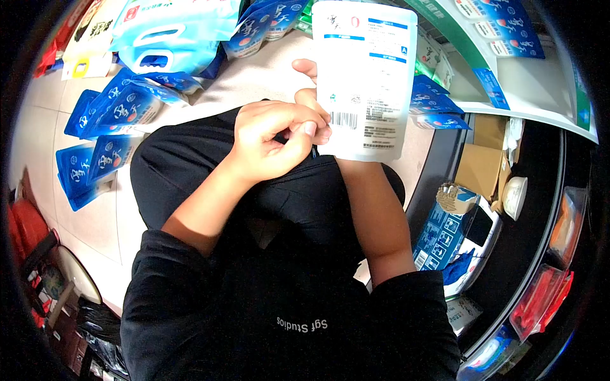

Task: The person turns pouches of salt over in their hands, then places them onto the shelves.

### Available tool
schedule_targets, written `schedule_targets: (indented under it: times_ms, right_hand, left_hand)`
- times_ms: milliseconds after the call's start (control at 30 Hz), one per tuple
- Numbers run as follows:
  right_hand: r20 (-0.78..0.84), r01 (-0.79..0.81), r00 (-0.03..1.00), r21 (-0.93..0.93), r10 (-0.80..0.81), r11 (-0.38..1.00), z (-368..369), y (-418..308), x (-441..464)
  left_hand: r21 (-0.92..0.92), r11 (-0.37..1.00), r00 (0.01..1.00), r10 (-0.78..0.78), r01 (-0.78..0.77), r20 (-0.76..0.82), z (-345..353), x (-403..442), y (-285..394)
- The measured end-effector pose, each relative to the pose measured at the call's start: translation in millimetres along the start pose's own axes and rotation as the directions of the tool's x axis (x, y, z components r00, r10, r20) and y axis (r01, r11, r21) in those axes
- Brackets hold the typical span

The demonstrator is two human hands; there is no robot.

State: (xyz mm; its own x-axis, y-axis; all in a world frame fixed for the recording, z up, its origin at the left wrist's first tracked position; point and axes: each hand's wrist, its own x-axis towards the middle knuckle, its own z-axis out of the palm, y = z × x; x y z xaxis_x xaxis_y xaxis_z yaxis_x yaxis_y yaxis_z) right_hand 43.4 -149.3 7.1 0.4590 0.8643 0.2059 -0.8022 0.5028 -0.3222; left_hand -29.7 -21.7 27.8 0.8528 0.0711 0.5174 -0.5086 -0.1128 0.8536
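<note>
A white stand-up pouch [365, 82] with blue bars, printed text and a barcode is held upright above my lap, its printed face towards me. My right hand [305, 79] is mostly hidden behind it; some fingers show past the left edge, and the forearm comes up from below. My left hand [273, 136] is closed, with thumb and fingers bent together at the pouch's lower left edge, against the right hand's fingers. Whether anything small sits between those left fingertips cannot be seen.
Blue pouches [121, 108] lie on the pale floor [89, 228] at left. A large light-blue bag [175, 38] stands at the back, beside more blue packets [264, 28]. At right are a blue box [438, 238], a cardboard box [481, 168] and a white-green display panel [534, 111].
</note>
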Motion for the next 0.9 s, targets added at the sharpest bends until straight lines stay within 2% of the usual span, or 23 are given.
schedule_targets:
  times_ms: [33,100,167,233,333,400,600,800,833,900]
  right_hand:
    - [0.0,0.001,1.0,-0.001,-0.001,1.0,0.6,0.4,0.3]
    - [-0.037,0.038,0.999,-0.044,-0.04,0.998,2.8,2.3,1.0]
    - [-0.061,0.065,0.996,-0.056,-0.068,0.996,4.0,3.6,1.7]
    - [-0.085,0.091,0.992,-0.068,-0.096,0.994,2.3,3.1,2.1]
    - [-0.069,0.08,0.994,-0.051,-0.084,0.995,-0.9,2.5,3.4]
    - [-0.268,0.127,0.951,-0.112,-0.153,0.985,3.9,4.5,5.8]
    - [-0.302,0.145,0.936,-0.138,-0.181,0.98,11.4,3.8,7.5]
    - [-0.347,0.127,0.913,-0.259,-0.215,0.957,8.0,3.9,7.4]
    - [-0.346,0.127,0.913,-0.258,-0.214,0.958,6.5,3.6,7.3]
    - [-0.354,0.025,0.918,-0.397,-0.178,0.917,3.6,2.7,7.0]
  left_hand:
    - [0.055,0.998,0.999,0.029,-0.03,0.015,0.5,-0.8,-3.0]
    - [0.051,0.996,0.997,0.076,-0.074,-0.031,4.5,-0.5,-7.9]
    - [0.138,0.986,0.995,0.094,-0.096,0.019,4.8,-0.1,-9.4]
    - [0.134,0.989,0.998,0.065,-0.066,0.009,7.2,-0.8,-7.0]
    - [0.224,0.973,0.996,0.04,-0.056,0.076,8.0,0.2,-4.0]
    - [0.236,0.969,0.995,0.054,-0.072,0.081,9.6,0.4,-2.3]
    - [0.278,0.954,0.991,0.087,-0.112,0.102,11.5,-1.0,-6.8]
    - [0.302,0.944,0.981,0.078,-0.129,0.176,8.5,1.4,-2.4]
    - [0.307,0.948,0.985,0.032,-0.083,0.168,8.2,1.3,-0.8]
    - [0.314,0.949,0.987,-0.017,-0.034,0.159,8.9,0.8,-1.0]
